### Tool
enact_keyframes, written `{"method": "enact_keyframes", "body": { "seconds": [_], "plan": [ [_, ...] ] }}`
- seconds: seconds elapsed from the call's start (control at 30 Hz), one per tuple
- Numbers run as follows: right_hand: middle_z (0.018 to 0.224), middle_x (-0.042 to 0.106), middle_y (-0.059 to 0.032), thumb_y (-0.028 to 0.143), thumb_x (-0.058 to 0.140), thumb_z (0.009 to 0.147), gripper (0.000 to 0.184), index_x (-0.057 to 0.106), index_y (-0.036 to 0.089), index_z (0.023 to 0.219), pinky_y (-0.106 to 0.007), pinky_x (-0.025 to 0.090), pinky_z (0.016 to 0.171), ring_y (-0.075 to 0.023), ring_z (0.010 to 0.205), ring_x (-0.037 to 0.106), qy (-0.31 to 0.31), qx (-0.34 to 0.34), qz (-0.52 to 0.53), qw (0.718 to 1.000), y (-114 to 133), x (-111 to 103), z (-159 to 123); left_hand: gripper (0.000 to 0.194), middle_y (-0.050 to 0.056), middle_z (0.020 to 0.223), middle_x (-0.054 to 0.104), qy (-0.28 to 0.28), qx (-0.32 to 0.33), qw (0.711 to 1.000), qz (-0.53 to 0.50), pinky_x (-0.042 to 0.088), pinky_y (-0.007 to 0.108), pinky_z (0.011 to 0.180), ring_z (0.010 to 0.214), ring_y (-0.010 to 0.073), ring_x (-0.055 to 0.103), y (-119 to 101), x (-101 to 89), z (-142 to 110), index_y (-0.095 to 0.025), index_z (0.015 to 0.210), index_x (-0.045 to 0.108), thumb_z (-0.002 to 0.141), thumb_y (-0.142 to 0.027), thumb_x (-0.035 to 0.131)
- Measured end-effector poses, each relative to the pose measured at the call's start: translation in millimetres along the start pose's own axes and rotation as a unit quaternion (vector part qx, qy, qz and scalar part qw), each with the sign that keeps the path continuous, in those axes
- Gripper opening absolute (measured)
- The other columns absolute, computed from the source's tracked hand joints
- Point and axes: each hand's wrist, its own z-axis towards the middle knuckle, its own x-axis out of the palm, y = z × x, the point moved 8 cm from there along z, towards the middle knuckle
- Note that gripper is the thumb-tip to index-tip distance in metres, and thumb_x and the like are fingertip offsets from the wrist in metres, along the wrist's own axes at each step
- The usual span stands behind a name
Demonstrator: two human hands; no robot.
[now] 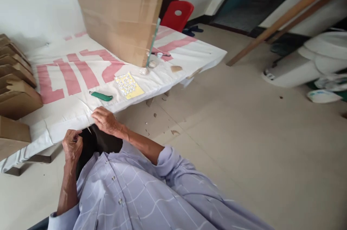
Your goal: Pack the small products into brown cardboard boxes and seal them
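My right hand is at the near edge of the cloth-covered table, with its fingers curled and pressed together. What it pinches, if anything, is too small to make out. Lower and to the left, my left hand is closed just off the same edge, its thumb against the fingers. Any thing inside it stays hidden. A green utility knife lies on the cloth just beyond my right hand. Right of the knife is a yellow sheet bearing rows of small white pieces.
A tall cardboard box stands on the table, with a roll of tape by its corner. Folded cardboard boxes line the left end. Behind are a red chair and leaning wooden poles. Scraps dot the floor.
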Motion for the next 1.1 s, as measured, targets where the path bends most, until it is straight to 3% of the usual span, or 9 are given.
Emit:
{"method": "enact_keyframes", "body": {
  "seconds": [0.1,0.23,0.33,0.5,0.67,0.77,0.83,0.97,1.1],
  "plan": [
    [0.129,0.070,-0.0133,0.016,0.059,0.109,0.023,0.078,0.023,0.120,-0.046,0.052,0.112,-0.0309,0.124,0.060,0.002,0.077,-0.056,0.995,-41.0,-9.9,29.8,0.026,0.002,0.082,0.067,-0.016,-0.005,1.000,-0.020,0.055,0.030,0.066,0.066,0.0161,0.061,3.7,-4.4,-6.9,-0.022,0.089,0.082,0.080,-0.013,0.059],
    [0.142,0.067,-0.0199,0.021,0.068,0.104,0.036,0.073,0.016,0.138,-0.048,0.051,0.112,-0.0356,0.132,0.057,0.075,0.168,-0.133,0.974,-86.5,0.7,45.2,0.031,0.001,0.083,0.065,-0.028,0.007,0.998,-0.047,0.052,0.028,0.064,0.064,0.0147,0.058,5.8,-6.9,-18.3,-0.022,0.089,0.080,0.078,-0.006,0.056],
    [0.132,0.070,-0.0202,0.023,0.068,0.101,0.035,0.073,0.014,0.135,-0.048,0.052,0.108,-0.0361,0.124,0.060,0.104,0.161,-0.147,0.970,-103.0,17.2,34.3,0.033,0.001,0.080,0.063,-0.050,0.000,0.998,-0.031,0.048,0.027,0.061,0.063,0.0143,0.057,8.4,-7.6,-30.6,-0.021,0.086,0.080,0.076,-0.002,0.055],
    [0.131,0.070,-0.0208,0.024,0.058,0.101,0.037,0.074,0.014,0.133,-0.047,0.054,0.101,-0.0356,0.118,0.064,0.039,0.125,-0.154,0.979,-127.0,31.9,6.6,0.036,0.001,0.081,0.063,-0.071,-0.022,0.997,0.010,0.050,0.026,0.064,0.064,0.0139,0.058,17.5,-7.0,-45.4,-0.022,0.085,0.081,0.075,0.002,0.056],
    [0.128,0.070,-0.0199,0.027,0.057,0.100,0.039,0.075,0.015,0.132,-0.046,0.055,0.098,-0.0345,0.115,0.066,0.022,0.097,-0.174,0.980,-134.6,38.4,-4.2,0.035,0.003,0.088,0.066,-0.122,-0.047,0.990,0.045,0.055,0.029,0.069,0.072,0.0165,0.063,32.2,-30.6,-48.9,-0.023,0.091,0.081,0.079,0.002,0.059],
    [0.128,0.070,-0.0206,0.029,0.057,0.100,0.038,0.075,0.014,0.131,-0.047,0.055,0.096,-0.0352,0.114,0.066,0.022,0.086,-0.183,0.979,-134.0,39.0,-6.3,0.030,0.007,0.101,0.069,-0.186,-0.065,0.978,0.074,0.061,0.037,0.086,0.093,0.0233,0.070,43.6,-67.9,-48.1,-0.024,0.097,0.080,0.082,-0.004,0.064],
    [0.127,0.069,-0.0206,0.028,0.057,0.100,0.038,0.075,0.014,0.130,-0.047,0.055,0.095,-0.0352,0.113,0.066,0.019,0.076,-0.185,0.980,-133.9,39.7,-7.3,0.026,0.010,0.112,0.069,-0.242,-0.084,0.961,0.100,0.061,0.046,0.102,0.110,0.0291,0.069,54.1,-106.6,-46.5,-0.025,0.104,0.080,0.087,-0.009,0.067],
    [0.123,0.069,-0.0189,0.026,0.057,0.100,0.033,0.076,0.016,0.126,-0.046,0.055,0.095,-0.0343,0.112,0.065,0.008,0.054,-0.182,0.982,-134.0,41.9,-8.4,0.034,0.018,0.144,0.059,-0.358,-0.137,0.911,0.153,0.044,0.061,0.127,0.146,0.0393,0.054,81.9,-211.2,-38.9,-0.021,0.127,0.074,0.094,-0.019,0.068],
    [0.122,0.069,-0.0184,0.026,0.057,0.101,0.032,0.076,0.017,0.126,-0.046,0.056,0.094,-0.0337,0.110,0.065,0.006,0.049,-0.182,0.982,-132.3,43.7,-7.2,0.062,0.025,0.168,0.048,-0.415,-0.301,0.841,0.173,0.036,0.065,0.134,0.162,0.0444,0.041,129.0,-307.9,-30.0,-0.017,0.151,0.059,0.093,-0.029,0.075]
  ]
}}
